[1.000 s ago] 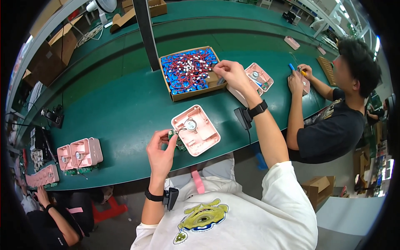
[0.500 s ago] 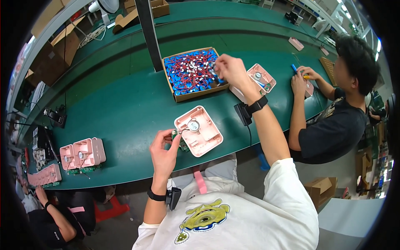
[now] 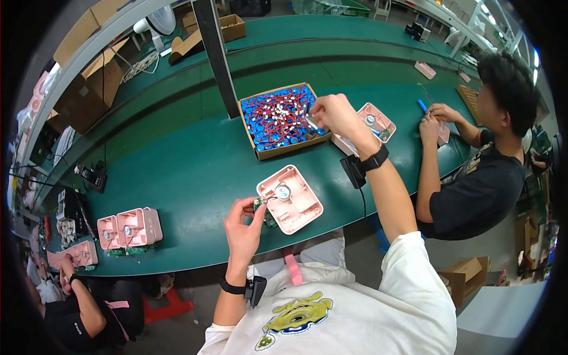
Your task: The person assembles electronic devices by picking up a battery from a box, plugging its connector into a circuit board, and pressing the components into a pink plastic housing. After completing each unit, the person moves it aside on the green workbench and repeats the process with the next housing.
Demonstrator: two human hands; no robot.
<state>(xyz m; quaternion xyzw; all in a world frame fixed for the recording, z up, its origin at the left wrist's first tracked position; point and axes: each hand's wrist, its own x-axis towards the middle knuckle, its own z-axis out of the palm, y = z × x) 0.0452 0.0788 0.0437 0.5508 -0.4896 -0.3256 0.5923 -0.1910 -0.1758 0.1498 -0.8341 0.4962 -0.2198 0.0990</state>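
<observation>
My left hand (image 3: 244,223) pinches a small green circuit board (image 3: 264,211) at the left edge of an open pink plastic casing (image 3: 290,199) lying on the green table. Thin wires run from the board into the casing, which has a round silver part inside. My right hand (image 3: 333,115) reaches out over a cardboard box (image 3: 278,120) packed with blue parts on red wires, its fingers closed on one of those parts at the box's right side.
Another pink casing (image 3: 374,122) lies just right of the box. Several finished pink casings (image 3: 129,228) stand at the left. A person in a black shirt (image 3: 473,177) works at the right. A dark post (image 3: 214,56) rises behind the box. A second person (image 3: 77,296) sits at the lower left.
My right hand has moved left from the box's right edge over the blue parts and closed on one. My left hand has stayed at the casing with the board.
</observation>
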